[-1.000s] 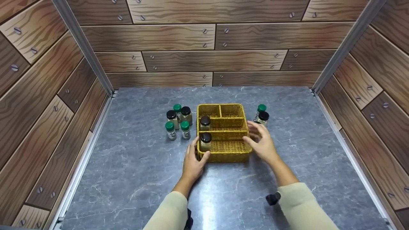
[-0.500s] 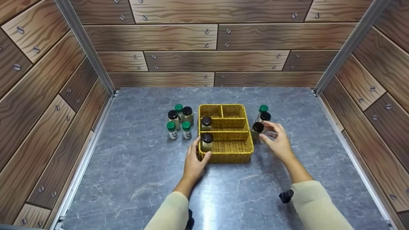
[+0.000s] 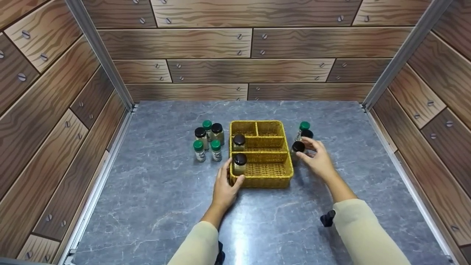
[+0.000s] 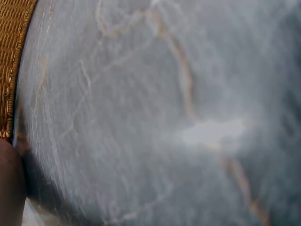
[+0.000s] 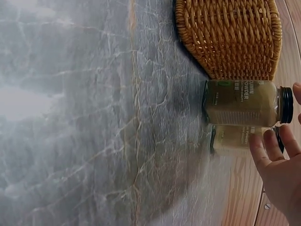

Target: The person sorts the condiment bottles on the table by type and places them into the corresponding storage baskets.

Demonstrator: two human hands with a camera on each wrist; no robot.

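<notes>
A yellow-brown woven basket with several compartments stands mid-table. My left hand rests on its front left corner, fingers along the side wall and thumb at the front. Two black-lidded jars stand inside: one in the front compartment, another in the middle row. Right of the basket, my right hand surrounds the lid of an upright cumin powder jar without visibly gripping it. In the right wrist view its fingers are spread, in front of a second jar. The left wrist view shows mostly tabletop.
Left of the basket is a group of black-lidded jars and green-capped shakers. Another green-capped shaker stands behind the jars on the right. Wood-patterned panels enclose the grey marbled table at the back and sides.
My right hand has moved from the basket's right wall rightward, then slightly back to the cumin jar, whose lid now shows. My left hand stays at the basket's corner.
</notes>
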